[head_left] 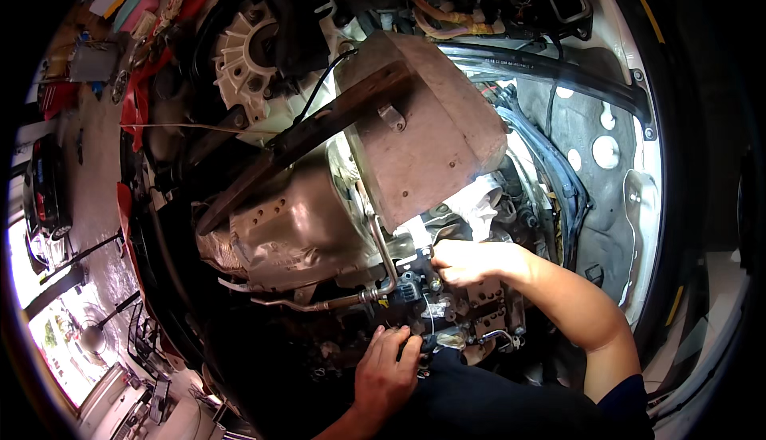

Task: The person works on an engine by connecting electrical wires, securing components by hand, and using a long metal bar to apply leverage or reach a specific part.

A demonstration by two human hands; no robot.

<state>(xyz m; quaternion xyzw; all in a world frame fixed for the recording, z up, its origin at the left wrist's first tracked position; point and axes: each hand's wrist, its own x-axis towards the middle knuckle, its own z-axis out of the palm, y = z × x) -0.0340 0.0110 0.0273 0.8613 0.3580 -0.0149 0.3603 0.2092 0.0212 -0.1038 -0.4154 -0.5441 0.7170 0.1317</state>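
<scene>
In the engine bay, my right hand [467, 263] reaches in from the lower right with fingers curled at a small fitting beside a black connector block [409, 284]; what they grip is hidden. Lower down, my left hand [388, 368] rests with bent fingers on dark engine parts, its hold unclear. A bent metal pipe [381, 248] runs down to that block and off left. Above my right hand are white crumpled material [477, 201] and a large tan metal box [423, 145]. A dimpled metal shield [299, 217] lies to the left.
A dark brown bar [311, 125] slants across the bay. A cast housing [246, 61] sits at upper left, black hoses [570, 197] at right. The vehicle's body edge [648, 169] borders the right. Workshop clutter [92, 61] and another car [48, 193] show at far left.
</scene>
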